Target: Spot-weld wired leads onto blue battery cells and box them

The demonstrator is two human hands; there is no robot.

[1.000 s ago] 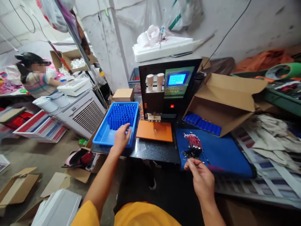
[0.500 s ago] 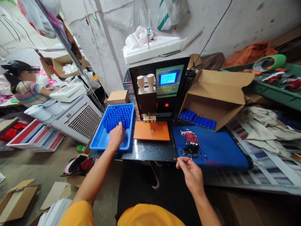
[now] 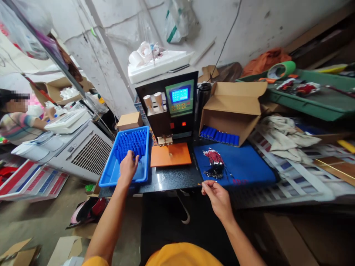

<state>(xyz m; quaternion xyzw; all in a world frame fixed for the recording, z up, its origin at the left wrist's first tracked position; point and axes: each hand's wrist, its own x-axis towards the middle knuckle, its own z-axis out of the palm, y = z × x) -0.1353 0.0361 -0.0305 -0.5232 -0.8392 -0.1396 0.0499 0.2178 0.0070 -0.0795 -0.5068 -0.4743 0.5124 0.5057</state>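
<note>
Left hand [image 3: 128,167] in blue tray [image 3: 111,177], grip closing on blue cells [image 3: 130,142]; right hand [image 3: 217,197] pinching thin wire [image 3: 206,182] at bench [image 3: 172,177] edge.

The person wears a bright yellow-orange top, seen at the bottom edge of the head view as a rounded mass of cloth over the chest and as a short sleeve at the left shoulder. The fabric looks plain and smooth, with no print, logo or seam detail that can be made out. Both forearms are bare from the sleeve down to the wrist. The left hand [image 3: 128,167] and the right hand [image 3: 217,197] are bare too: no gloves, and no watch, ring or band shows on either wrist.
</note>
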